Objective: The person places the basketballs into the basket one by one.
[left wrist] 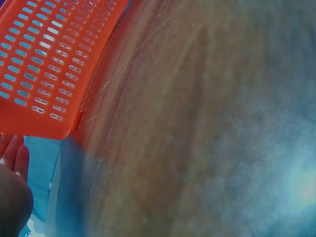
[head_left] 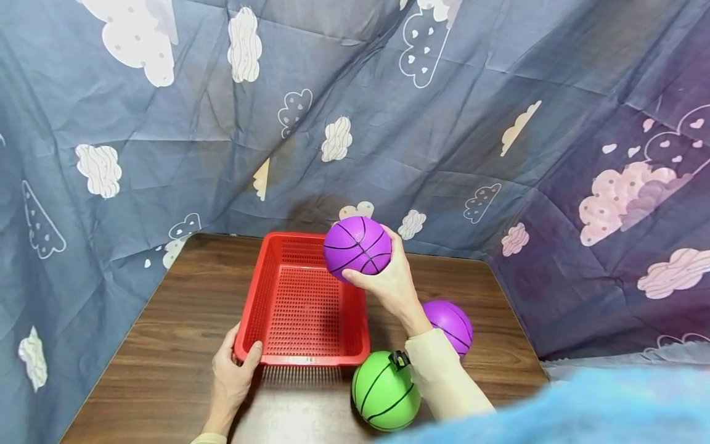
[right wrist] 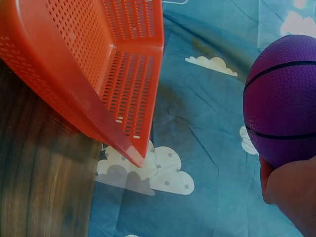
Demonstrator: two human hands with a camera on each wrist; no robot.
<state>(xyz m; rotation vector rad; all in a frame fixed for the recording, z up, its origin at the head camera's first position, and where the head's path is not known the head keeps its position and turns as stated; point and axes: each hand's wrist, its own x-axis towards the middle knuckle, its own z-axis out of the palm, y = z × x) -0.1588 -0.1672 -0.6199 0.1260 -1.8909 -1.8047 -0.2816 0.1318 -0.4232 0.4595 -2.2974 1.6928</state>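
A purple ball (head_left: 357, 245) with black lines is gripped by my right hand (head_left: 391, 277), thumb on its near side, raised near the right rim of a red basket. That red plastic basket (head_left: 310, 359) has perforated walls and floor, with no ball inside. At its near left corner my left hand (head_left: 234, 370) holds the rim, thumb over the top edge. The right wrist view shows the purple ball (right wrist: 281, 98) beside the basket (right wrist: 74, 94), apart from it. In the left wrist view, fingers (left wrist: 20, 160) show just under the basket's edge (left wrist: 39, 126).
A green ball (head_left: 385, 394) with black lines sits by the basket's near right corner, below my right forearm. Another purple ball (head_left: 450, 327) lies to the right, partly behind the sleeve. The brown wooden table (head_left: 166, 345) meets a cloud-patterned blue-grey cloth (head_left: 211, 160) behind.
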